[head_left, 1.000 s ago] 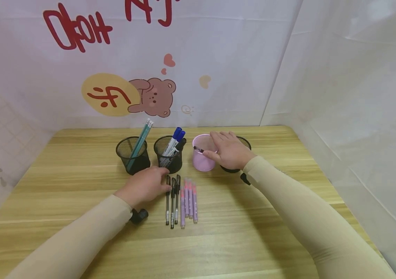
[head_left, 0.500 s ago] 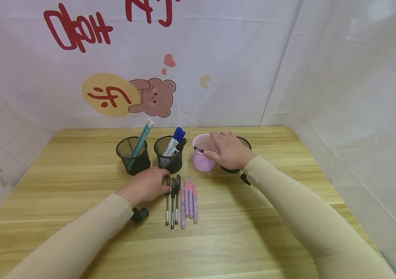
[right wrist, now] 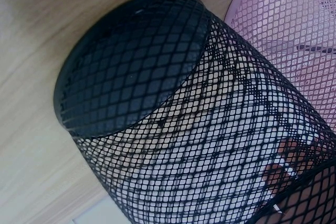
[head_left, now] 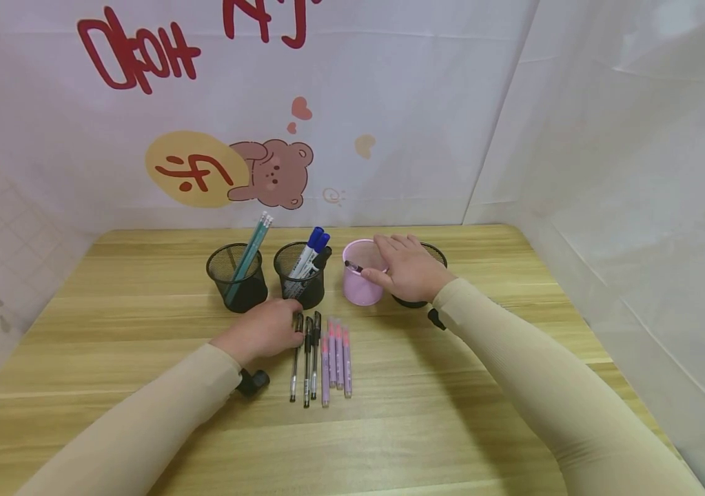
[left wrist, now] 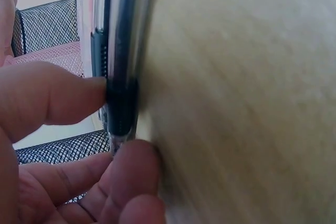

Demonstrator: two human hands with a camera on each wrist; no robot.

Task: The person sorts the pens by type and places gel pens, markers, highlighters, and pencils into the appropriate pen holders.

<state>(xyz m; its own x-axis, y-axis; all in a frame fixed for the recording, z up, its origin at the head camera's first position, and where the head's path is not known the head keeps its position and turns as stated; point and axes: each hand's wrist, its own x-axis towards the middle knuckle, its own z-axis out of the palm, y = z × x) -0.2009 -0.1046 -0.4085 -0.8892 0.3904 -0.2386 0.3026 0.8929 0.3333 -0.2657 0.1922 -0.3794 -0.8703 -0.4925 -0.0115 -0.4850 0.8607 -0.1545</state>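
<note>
My left hand (head_left: 268,331) pinches a black-capped clear gel pen (left wrist: 123,51) between thumb and fingers, close over the table. Beside it, two more gel pens (head_left: 307,358) lie next to several lilac pens with pink upper parts (head_left: 331,365). My right hand (head_left: 411,267) rests over the right rim of the pink mesh pen cup (head_left: 363,293), fingers straight and pointing away from me, thumb across the front. A black-ended pen (head_left: 353,266) leans in that cup, near the thumb tip. Part of the black mesh cup (right wrist: 210,129) at right is hidden behind the hand.
A black mesh cup (head_left: 228,265) at left holds teal pencils (head_left: 256,238). Another black cup (head_left: 302,297) holds blue- and black-capped markers (head_left: 313,251). All the cups stand in a row along the back of the wooden table (head_left: 389,441), before a printed white curtain (head_left: 426,138).
The leftmost gel pen's lower end has swung slightly left in my left hand, and that hand has shifted a little to the right. My right hand has stayed still.
</note>
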